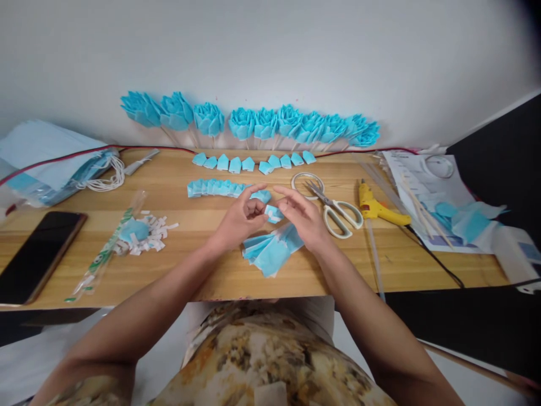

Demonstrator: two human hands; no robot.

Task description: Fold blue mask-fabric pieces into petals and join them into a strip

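At frame centre, left hand (243,219) and right hand (303,219) both pinch a blue piece (274,213). It looks light, limp and easily creased, so it is best held by its edges.

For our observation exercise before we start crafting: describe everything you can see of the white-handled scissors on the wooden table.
The white-handled metal scissors lie flat on the light wooden table. The grey blades point up-left, their tips over a clear tape ring; the two white plastic loops point down-right. They lie between the right hand, which pinches a small blue folded piece, and a yellow glue gun. No hand grips them.
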